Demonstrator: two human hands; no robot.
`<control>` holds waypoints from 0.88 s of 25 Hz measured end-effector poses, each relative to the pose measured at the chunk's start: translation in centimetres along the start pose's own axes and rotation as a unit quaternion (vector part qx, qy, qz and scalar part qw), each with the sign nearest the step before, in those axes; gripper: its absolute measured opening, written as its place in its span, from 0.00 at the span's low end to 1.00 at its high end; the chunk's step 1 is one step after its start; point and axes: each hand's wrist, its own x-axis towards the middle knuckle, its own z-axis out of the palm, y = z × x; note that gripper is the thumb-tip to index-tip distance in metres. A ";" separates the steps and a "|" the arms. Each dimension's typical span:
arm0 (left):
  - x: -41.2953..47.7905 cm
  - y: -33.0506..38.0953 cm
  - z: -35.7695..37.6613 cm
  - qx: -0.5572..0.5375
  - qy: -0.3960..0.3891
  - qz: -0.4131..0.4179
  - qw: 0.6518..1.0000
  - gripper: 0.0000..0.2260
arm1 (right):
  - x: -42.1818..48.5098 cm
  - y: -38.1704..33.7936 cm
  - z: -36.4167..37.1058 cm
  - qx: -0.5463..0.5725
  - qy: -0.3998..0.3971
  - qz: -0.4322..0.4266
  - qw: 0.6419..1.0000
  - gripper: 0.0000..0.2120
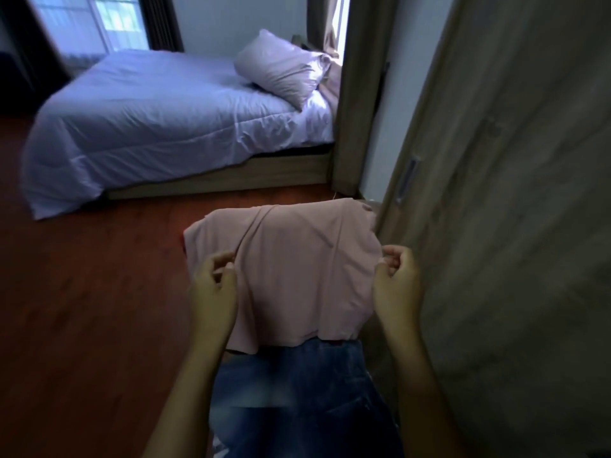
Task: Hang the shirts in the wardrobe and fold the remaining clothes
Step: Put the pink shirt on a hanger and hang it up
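Observation:
A pink shirt (297, 269) hangs spread out in front of me, held up above the floor. My left hand (215, 289) pinches its left edge between thumb and fingers. My right hand (396, 285) pinches the right edge the same way. The top of the shirt folds away from me, and its lower hem hangs loose. Below the shirt I see blue denim (297, 401); I cannot tell whether it is worn or a separate garment. The wardrobe door (515, 226), in grey-brown wood with a recessed handle (407, 180), stands close on my right.
A bed (148, 127) with a pale duvet and a pillow (281, 67) stands at the back left. A red-brown wooden floor (82, 309) lies between me and the bed. A wooden panel (357, 94) rises beside the bed's head. Windows are at the far back.

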 end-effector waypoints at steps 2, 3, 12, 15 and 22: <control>2.9 -2.5 -0.2 0.028 0.065 -0.055 0.996 0.12 | 2.4 1.1 2.9 -0.008 -0.022 0.027 0.999 0.11; 4.3 -3.8 -0.2 0.045 0.088 -0.082 0.992 0.14 | 3.7 1.8 4.5 -0.012 -0.035 0.044 0.998 0.12; 12.7 -10.4 0.6 0.134 0.133 -0.205 0.960 0.24 | 13.2 9.4 14.8 -0.040 -0.077 0.233 0.969 0.22; 13.3 -11.3 1.0 0.160 0.152 -0.206 0.953 0.12 | 15.0 12.5 16.6 -0.022 -0.077 0.293 0.953 0.23; 13.4 -11.0 1.3 0.165 0.154 -0.186 0.956 0.11 | 12.2 6.9 13.7 -0.013 -0.018 0.223 0.975 0.20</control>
